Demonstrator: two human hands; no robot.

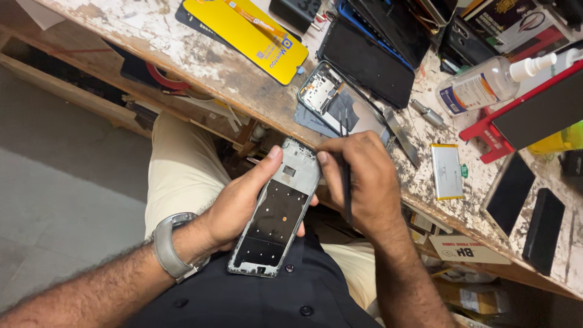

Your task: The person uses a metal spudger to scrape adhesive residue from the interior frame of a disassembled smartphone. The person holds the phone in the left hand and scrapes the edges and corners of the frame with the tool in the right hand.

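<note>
Worn workbench (200, 61) behind; left hand (243, 200) gripping phone frame (276, 212), right hand (358, 176) pinching tweezers (346, 194), tips hidden.

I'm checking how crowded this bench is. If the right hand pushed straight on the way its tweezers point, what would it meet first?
The right hand points its tweezers up toward the bench. First in that line looks to be the opened phone body lying on the bench edge, though depth is hard to judge.

two hands (243, 200), one phone frame (276, 212), one battery (447, 171)
</note>
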